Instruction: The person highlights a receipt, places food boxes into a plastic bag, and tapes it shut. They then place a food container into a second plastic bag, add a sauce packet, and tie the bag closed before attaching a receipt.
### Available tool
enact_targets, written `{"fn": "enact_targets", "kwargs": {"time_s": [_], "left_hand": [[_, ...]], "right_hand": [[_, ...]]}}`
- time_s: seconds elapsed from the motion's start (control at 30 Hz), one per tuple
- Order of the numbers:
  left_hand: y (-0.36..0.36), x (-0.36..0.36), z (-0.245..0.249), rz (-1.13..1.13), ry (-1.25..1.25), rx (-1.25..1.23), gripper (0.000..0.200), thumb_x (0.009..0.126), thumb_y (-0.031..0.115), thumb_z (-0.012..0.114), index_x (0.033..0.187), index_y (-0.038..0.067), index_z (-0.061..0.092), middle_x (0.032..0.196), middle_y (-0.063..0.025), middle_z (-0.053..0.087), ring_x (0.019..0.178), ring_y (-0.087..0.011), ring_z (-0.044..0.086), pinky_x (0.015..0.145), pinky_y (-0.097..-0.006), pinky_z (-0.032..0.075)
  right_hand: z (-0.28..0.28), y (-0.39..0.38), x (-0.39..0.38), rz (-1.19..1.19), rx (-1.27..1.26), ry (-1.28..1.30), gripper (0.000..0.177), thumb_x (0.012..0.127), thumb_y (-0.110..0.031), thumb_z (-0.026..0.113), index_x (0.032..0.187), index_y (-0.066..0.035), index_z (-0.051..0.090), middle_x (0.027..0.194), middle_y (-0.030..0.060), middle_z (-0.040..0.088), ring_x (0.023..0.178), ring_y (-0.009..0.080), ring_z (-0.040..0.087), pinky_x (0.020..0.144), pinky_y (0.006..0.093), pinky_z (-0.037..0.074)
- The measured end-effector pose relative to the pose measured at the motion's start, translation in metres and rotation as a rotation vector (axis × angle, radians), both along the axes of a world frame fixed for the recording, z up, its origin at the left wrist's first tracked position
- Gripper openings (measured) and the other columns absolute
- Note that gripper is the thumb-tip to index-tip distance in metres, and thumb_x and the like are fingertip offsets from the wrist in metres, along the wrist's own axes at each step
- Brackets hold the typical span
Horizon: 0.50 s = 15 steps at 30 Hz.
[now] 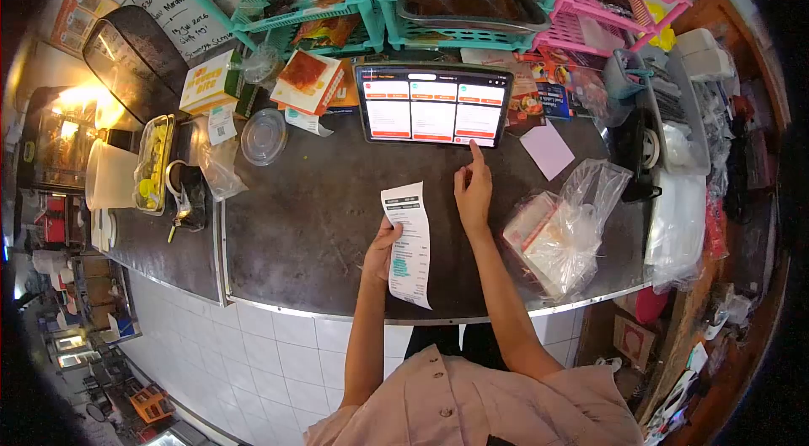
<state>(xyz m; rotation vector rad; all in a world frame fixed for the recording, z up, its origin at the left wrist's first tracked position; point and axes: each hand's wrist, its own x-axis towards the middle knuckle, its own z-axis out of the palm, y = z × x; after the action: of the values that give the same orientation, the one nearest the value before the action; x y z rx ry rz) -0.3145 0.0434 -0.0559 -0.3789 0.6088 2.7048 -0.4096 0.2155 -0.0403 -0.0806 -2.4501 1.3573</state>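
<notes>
My left hand (pixel 381 250) pinches the left side of a long printed receipt (pixel 409 256), which has dark header bars and turquoise highlighted lines. In front of me stands a tablet (pixel 434 109), its lit screen split into columns of white cards with red buttons. My right hand (pixel 474 190) reaches up to the tablet with the index finger stretched out, its tip at the lower edge of the screen; the other fingers are curled and hold nothing. To the right of my right forearm lies a clear plastic bag (pixel 581 227) with a white and red box (pixel 535 235) inside.
Green tiered racks (pixel 383 24) and a pink rack (pixel 590 8) line the back. A pale pink paper (pixel 548 148) lies right of the tablet. At left are a round plastic lid (pixel 265 137), a yellow box (pixel 211 83) and a tray of yellow items (pixel 153 163).
</notes>
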Motion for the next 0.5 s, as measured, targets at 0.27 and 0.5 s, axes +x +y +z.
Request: {"fn": "enact_targets", "kwargs": {"time_s": [0.27, 0.5], "left_hand": [[0.000, 0.000, -0.007, 0.016, -0.032, 0.044, 0.037, 0.085, 0.006, 0.050, 0.121, 0.010, 0.042, 0.107, -0.0119, 0.057, 0.090, -0.0258, 0.061, 0.073, -0.0368, 0.054], [-0.001, 0.000, -0.009, -0.006, -0.046, 0.007, 0.037, 0.085, 0.006, 0.049, 0.120, 0.010, 0.042, 0.107, -0.0144, 0.057, 0.090, -0.0292, 0.061, 0.073, -0.0390, 0.054]], "right_hand": [[-0.004, 0.001, -0.002, -0.001, 0.043, 0.025, 0.054, 0.078, 0.000, 0.054, 0.129, -0.007, 0.039, 0.070, 0.0083, 0.047, 0.066, 0.0203, 0.046, 0.066, 0.0321, 0.041], [0.007, 0.000, -0.019, -0.031, 0.103, -0.138, 0.057, 0.079, -0.003, 0.052, 0.132, -0.013, 0.035, 0.064, 0.0108, 0.052, 0.061, 0.0234, 0.053, 0.059, 0.0355, 0.044]]}}
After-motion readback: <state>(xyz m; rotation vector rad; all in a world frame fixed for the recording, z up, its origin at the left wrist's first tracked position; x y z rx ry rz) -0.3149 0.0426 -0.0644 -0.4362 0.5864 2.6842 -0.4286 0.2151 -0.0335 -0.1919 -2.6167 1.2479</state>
